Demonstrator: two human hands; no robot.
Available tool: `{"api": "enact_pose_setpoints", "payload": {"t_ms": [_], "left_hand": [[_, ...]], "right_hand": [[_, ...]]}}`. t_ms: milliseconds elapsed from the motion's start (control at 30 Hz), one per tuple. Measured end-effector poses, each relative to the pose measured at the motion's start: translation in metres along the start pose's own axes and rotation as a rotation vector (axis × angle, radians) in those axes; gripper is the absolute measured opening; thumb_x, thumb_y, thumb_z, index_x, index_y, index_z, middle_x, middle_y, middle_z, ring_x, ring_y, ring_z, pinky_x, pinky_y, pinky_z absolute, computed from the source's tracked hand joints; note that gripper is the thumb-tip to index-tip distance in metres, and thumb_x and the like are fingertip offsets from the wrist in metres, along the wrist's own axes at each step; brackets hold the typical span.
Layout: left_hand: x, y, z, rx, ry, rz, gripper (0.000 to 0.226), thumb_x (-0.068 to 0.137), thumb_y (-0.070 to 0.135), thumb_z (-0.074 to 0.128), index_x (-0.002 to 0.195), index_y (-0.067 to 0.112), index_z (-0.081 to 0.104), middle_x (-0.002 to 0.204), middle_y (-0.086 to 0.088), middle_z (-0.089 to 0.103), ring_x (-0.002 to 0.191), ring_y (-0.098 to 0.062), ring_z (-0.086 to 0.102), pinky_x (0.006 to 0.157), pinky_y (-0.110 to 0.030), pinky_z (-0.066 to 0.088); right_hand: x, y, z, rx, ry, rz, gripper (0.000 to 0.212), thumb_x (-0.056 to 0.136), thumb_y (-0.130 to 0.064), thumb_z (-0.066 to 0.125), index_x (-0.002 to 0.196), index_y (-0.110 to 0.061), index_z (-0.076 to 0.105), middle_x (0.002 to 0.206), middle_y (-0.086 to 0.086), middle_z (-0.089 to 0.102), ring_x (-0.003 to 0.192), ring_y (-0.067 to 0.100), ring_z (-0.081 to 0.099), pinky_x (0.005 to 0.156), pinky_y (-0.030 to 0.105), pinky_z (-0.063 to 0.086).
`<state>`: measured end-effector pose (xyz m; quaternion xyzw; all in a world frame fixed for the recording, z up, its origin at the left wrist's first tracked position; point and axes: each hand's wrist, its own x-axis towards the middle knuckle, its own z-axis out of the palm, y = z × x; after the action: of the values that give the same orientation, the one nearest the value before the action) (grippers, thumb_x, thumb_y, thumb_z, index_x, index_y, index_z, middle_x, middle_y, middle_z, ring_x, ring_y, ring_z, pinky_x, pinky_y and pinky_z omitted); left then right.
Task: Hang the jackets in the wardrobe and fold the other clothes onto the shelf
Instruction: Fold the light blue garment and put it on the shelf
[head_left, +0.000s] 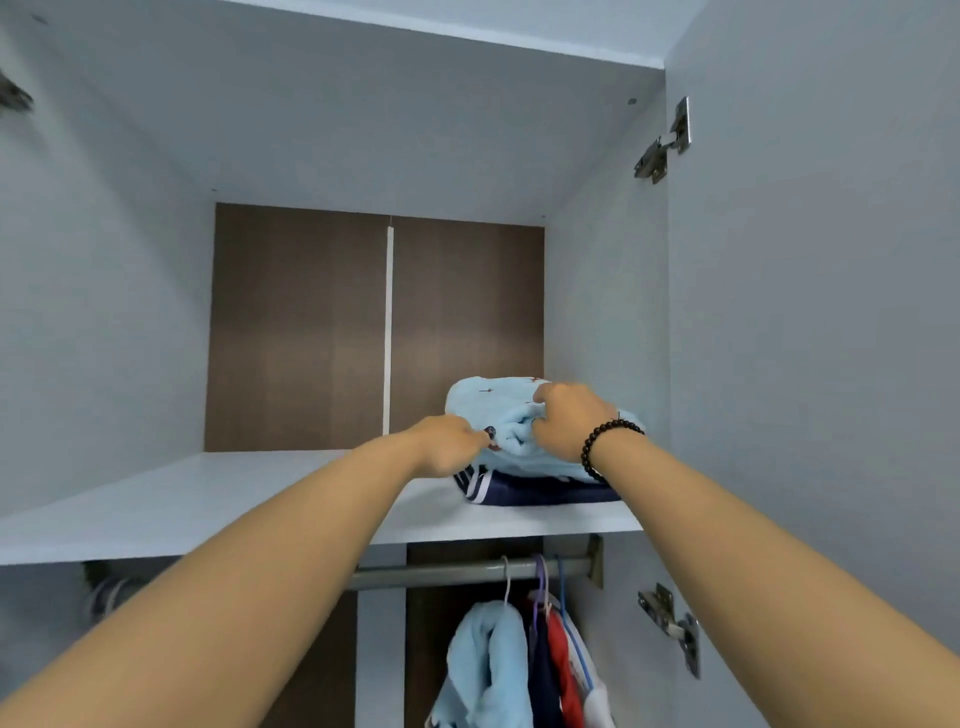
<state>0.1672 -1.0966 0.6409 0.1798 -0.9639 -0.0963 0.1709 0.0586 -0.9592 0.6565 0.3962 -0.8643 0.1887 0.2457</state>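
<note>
Your left hand (451, 446) and right hand (563, 420) both grip the folded light-blue garment (511, 441), fingers curled into it, atop the navy garment (535, 491) on the shelf (208, 499).

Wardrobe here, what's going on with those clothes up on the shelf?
A person is reaching into the open wardrobe with both arms. The left hand and right hand both grip a folded light blue garment, which sits on top of a folded navy garment at the right end of the shelf. Below, on the rail, a light blue jacket and others in navy and red already hang on hangers.
</note>
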Motion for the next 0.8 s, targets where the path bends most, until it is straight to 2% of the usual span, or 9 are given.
{"api": "enact_pose_setpoints", "payload": {"t_ms": [167,233,267,333,367,467,567,667,800], "left_hand": [[-0.069,-0.005,0.014,-0.026,-0.027,-0.017,0.035,0.102,0.032,0.03,0.088,0.01,0.053,0.105,-0.013,0.059,0.09,-0.023,0.048,0.08,-0.034,0.037],[-0.093,-0.006,0.018,-0.041,-0.029,-0.036,0.032,0.101,0.036,0.033,0.1,0.013,0.054,0.112,-0.01,0.059,0.097,-0.023,0.05,0.083,-0.033,0.037],[-0.105,-0.007,0.02,-0.051,-0.027,-0.047,0.037,0.101,0.039,0.033,0.113,0.013,0.056,0.124,-0.01,0.058,0.107,-0.024,0.051,0.087,-0.032,0.037],[-0.131,-0.006,0.022,-0.042,-0.019,-0.056,0.05,0.101,0.045,0.034,0.138,0.015,0.047,0.142,-0.009,0.049,0.125,-0.026,0.047,0.098,-0.033,0.037],[-0.143,-0.006,0.022,-0.037,-0.012,-0.052,0.052,0.101,0.046,0.034,0.142,0.016,0.043,0.145,-0.009,0.047,0.128,-0.025,0.046,0.1,-0.033,0.036],[-0.185,0.001,0.019,-0.053,0.004,-0.05,0.048,0.101,0.045,0.036,0.138,0.017,0.047,0.139,-0.008,0.052,0.12,-0.023,0.051,0.097,-0.033,0.04],[-0.23,0.015,0.022,-0.119,0.012,-0.058,0.037,0.101,0.045,0.037,0.124,0.022,0.055,0.131,-0.007,0.059,0.115,-0.023,0.055,0.091,-0.034,0.042],[-0.277,0.032,0.03,-0.13,0.006,-0.078,0.045,0.1,0.049,0.037,0.134,0.024,0.051,0.138,0.0,0.054,0.123,-0.017,0.051,0.089,-0.027,0.037],[-0.34,0.061,0.042,-0.168,0.019,-0.116,0.048,0.099,0.051,0.036,0.14,0.027,0.046,0.145,0.005,0.049,0.129,-0.013,0.047,0.098,-0.026,0.037]], "right_hand": [[-0.08,-0.04,0.004,0.113,-0.021,-0.039,0.034,0.086,-0.018,0.051,0.119,-0.012,0.056,0.12,0.008,0.058,0.109,0.029,0.056,0.089,0.038,0.05],[-0.108,-0.05,0.003,0.159,-0.049,-0.043,0.023,0.084,-0.018,0.052,0.106,-0.012,0.058,0.107,0.008,0.06,0.103,0.029,0.059,0.082,0.037,0.052],[-0.121,-0.053,0.002,0.176,-0.063,-0.043,0.023,0.084,-0.018,0.052,0.105,-0.011,0.057,0.107,0.007,0.06,0.102,0.028,0.059,0.083,0.038,0.052],[-0.144,-0.055,-0.001,0.209,-0.089,-0.05,0.036,0.085,-0.02,0.054,0.119,-0.009,0.056,0.121,0.008,0.057,0.112,0.026,0.055,0.092,0.04,0.049],[-0.154,-0.055,-0.002,0.216,-0.097,-0.056,0.042,0.086,-0.021,0.054,0.126,-0.009,0.053,0.128,0.008,0.054,0.117,0.026,0.052,0.096,0.041,0.047],[-0.183,-0.052,-0.004,0.239,-0.128,-0.084,0.054,0.089,-0.024,0.054,0.14,-0.013,0.041,0.138,0.008,0.048,0.124,0.023,0.048,0.1,0.038,0.044],[-0.209,-0.048,-0.01,0.278,-0.174,-0.107,0.055,0.089,-0.024,0.055,0.141,-0.013,0.04,0.141,0.008,0.047,0.126,0.022,0.047,0.101,0.033,0.043],[-0.238,-0.046,-0.018,0.333,-0.199,-0.13,0.054,0.089,-0.024,0.057,0.14,-0.014,0.043,0.142,0.006,0.047,0.129,0.02,0.045,0.102,0.028,0.037],[-0.29,-0.041,-0.037,0.478,-0.233,-0.167,0.048,0.091,-0.026,0.057,0.136,-0.018,0.048,0.138,0.002,0.052,0.125,0.017,0.048,0.098,0.025,0.037]]}}
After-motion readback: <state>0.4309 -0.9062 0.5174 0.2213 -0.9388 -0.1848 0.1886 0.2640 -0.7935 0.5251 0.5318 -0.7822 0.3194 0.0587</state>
